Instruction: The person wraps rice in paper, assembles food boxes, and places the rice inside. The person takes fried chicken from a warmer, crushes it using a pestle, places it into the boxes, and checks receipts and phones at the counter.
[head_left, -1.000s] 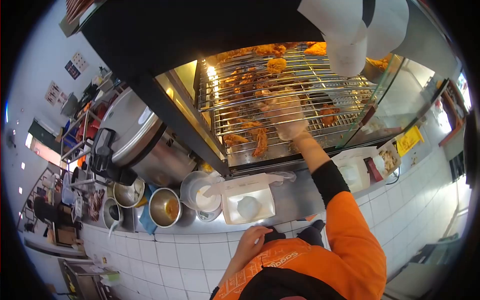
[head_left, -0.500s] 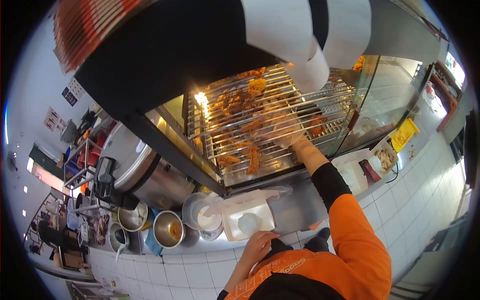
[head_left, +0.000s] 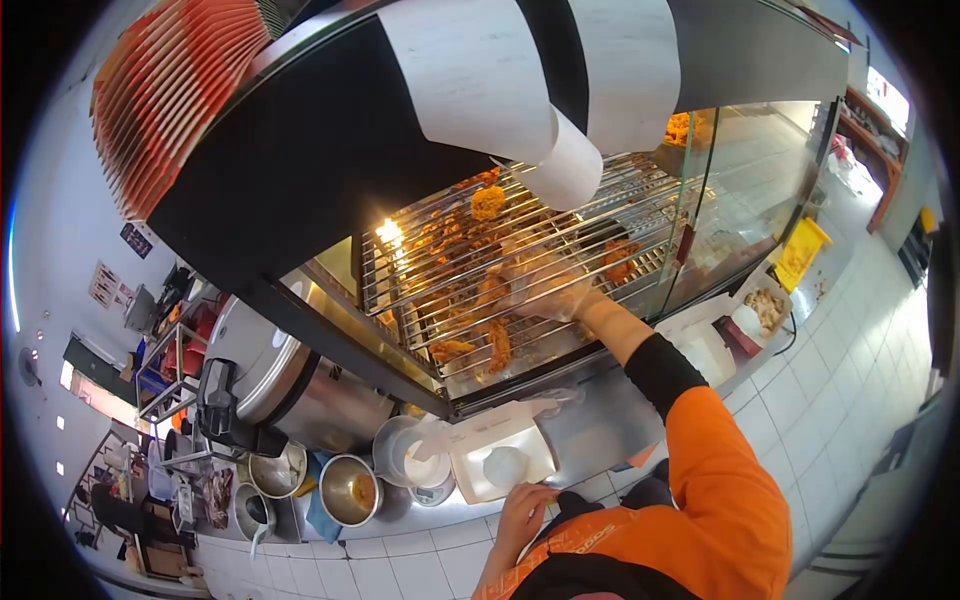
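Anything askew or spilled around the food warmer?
A white paper sheet hangs off the food warmer, its curled end partly hiding the wire rack. Small brown bits, possibly crumbs, lie loose beside the yellow object at right.

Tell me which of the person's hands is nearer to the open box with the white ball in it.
Left. The left hand is at the near edge of the box; the right hand is beyond it, inside the lit cabinet.

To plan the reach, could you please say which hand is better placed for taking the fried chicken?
Probably the right hand: it is inside the warming cabinet, near the fried chicken, while the left hand is outside, by the carton.
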